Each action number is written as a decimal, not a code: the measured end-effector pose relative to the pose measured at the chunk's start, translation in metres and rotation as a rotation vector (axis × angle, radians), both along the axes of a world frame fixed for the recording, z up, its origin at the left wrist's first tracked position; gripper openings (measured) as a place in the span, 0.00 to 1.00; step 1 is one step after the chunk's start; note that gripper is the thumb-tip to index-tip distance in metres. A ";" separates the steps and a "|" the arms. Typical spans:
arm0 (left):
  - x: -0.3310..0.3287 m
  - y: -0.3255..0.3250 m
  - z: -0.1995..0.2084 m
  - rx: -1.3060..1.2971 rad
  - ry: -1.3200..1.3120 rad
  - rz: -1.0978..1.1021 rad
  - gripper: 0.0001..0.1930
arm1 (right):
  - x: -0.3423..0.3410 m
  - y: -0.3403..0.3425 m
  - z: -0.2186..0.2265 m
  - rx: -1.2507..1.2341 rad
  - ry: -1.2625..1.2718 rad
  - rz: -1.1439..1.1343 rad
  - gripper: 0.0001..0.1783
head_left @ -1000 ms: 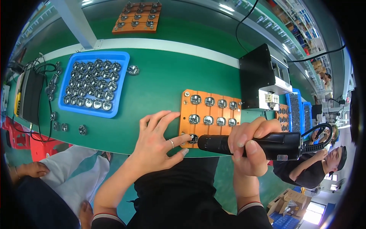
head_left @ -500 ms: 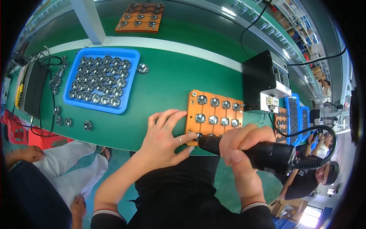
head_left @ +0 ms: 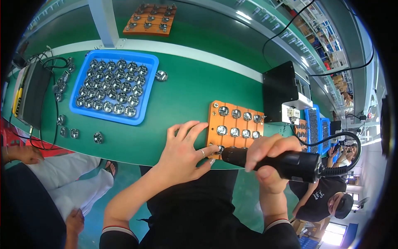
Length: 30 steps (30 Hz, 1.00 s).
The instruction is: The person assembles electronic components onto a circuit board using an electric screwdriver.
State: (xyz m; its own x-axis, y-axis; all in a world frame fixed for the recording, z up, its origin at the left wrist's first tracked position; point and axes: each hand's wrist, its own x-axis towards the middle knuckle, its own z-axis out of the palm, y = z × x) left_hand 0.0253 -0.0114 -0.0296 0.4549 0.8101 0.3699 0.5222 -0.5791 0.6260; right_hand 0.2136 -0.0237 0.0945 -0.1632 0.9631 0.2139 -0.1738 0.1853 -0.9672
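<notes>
My left hand (head_left: pixel 182 151) lies at the near left corner of an orange fixture block (head_left: pixel 228 121), fingers spread. Its index fingertip touches the small round metal part (head_left: pixel 220 149) in that corner, beside the driver's nose. My right hand (head_left: pixel 271 146) is wrapped round a black corded electric screwdriver (head_left: pixel 299 167), held nearly level with its nose pointing left at that same part. Several similar silvery parts (head_left: pixel 222 130) sit in rows in the block. The screwdriver and my right hand cover part of the block's near row, and the tip itself is hidden.
A blue tray (head_left: pixel 146 97) of round metal parts stands left on the green bench, with loose parts (head_left: pixel 98 137) around it. A black box-shaped machine (head_left: pixel 282 89) stands behind right. Another orange block (head_left: pixel 145 29) lies at the back. People sit left (head_left: pixel 78 178) and right (head_left: pixel 321 199).
The view has shifted slightly. The screwdriver's rear end sits a little higher, and my right thumb has shifted along its body. My left hand keeps its place at the block's corner.
</notes>
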 end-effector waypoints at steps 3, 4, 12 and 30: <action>0.001 -0.001 0.001 0.006 -0.006 -0.005 0.17 | 0.009 0.001 -0.006 0.036 0.042 0.023 0.19; 0.001 0.000 0.000 0.003 -0.003 -0.006 0.17 | 0.005 0.002 -0.004 0.031 0.025 -0.009 0.20; -0.001 -0.001 0.000 -0.025 -0.036 -0.014 0.16 | 0.000 0.001 -0.009 0.023 0.038 -0.033 0.18; 0.020 -0.009 0.014 0.146 0.117 0.017 0.18 | 0.056 -0.012 0.003 0.536 0.289 -0.159 0.16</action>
State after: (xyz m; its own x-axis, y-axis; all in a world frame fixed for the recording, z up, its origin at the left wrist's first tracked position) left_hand 0.0451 -0.0207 -0.0160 0.4888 0.7595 0.4292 0.5969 -0.6500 0.4703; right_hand 0.2700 -0.0360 0.0978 0.1100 0.7173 0.6880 -0.3443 0.6768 -0.6506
